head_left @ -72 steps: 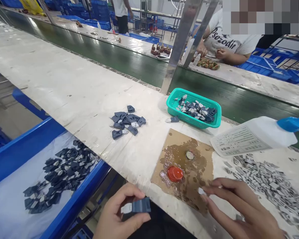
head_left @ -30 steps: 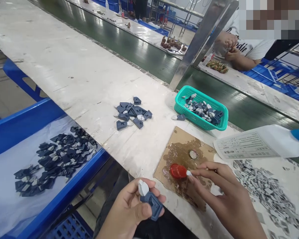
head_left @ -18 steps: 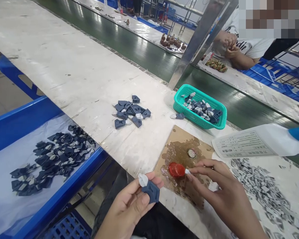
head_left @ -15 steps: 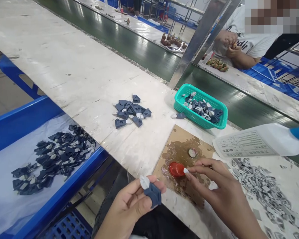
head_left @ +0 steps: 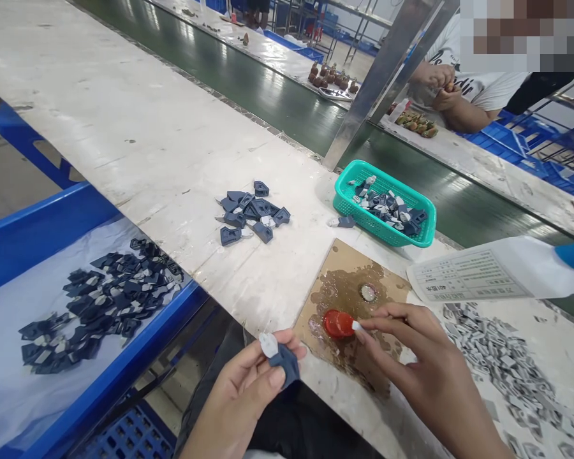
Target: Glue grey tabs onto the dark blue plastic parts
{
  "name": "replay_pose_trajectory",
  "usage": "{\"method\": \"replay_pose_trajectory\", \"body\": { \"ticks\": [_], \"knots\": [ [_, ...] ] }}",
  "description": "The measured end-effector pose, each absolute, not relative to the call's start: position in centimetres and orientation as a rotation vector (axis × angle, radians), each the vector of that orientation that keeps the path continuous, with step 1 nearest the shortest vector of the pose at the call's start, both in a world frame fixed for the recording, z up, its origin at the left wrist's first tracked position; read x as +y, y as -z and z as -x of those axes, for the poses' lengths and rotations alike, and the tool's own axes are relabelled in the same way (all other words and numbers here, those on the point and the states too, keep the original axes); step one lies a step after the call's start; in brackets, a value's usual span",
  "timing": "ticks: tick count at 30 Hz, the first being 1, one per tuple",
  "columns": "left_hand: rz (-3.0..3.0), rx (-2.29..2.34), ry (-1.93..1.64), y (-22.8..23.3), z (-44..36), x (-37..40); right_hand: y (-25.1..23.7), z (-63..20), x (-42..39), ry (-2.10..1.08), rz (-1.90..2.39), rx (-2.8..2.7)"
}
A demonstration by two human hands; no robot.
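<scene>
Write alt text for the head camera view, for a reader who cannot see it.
A person's left hand holds a dark blue part with a white tip, while the right hand touches a small white piece to a red cap on wet cardboard. Beyond lie a pile of blue parts and a green basket.

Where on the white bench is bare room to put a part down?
The bench is bare left of and beyond the blue pile. A narrow strip lies free between that pile and the cardboard. It is crowded around the basket, the bottle and the grey pieces.
</scene>
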State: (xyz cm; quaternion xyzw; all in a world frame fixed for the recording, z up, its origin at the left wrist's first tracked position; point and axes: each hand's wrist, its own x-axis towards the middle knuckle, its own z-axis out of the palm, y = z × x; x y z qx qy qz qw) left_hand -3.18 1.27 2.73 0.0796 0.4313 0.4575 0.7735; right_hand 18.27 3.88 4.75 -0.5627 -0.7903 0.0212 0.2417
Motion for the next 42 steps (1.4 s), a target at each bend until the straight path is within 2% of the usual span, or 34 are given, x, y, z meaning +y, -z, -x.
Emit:
{"method": "replay_pose_trajectory", "body": {
  "ticks": [7, 16, 24, 36, 39, 42],
  "knots": [
    [-0.038, 0.850, -0.971, -2.5, 3.2, 1.2, -6.5, -18.4, 2.9, 0.042, 1.573, -2.049],
    [-0.092, 0.959, -0.947, -3.1, 2.7, 1.0, -5.3, -17.3, 2.5, 0.117, 1.523, -2.086],
    [-0.414, 0.960, -1.061, -1.7, 2.3, 0.8, -5.7, -14.7, 0.6, -0.470, 1.413, -1.941],
    [-0.623, 1.004, -1.113, -2.1, 2.0, 0.5, -4.8, -13.9, 0.7, -0.643, 1.332, -1.963],
    [-0.911, 0.974, -1.165, -1.6, 2.9, 0.5, -4.8, -13.9, 0.7, -0.987, 1.389, -1.787],
    [-1.140, 0.783, -1.185, -1.3, 3.4, 0.5, -4.3, -13.3, 0.1, -1.552, 1.487, -1.219]
  ]
}}
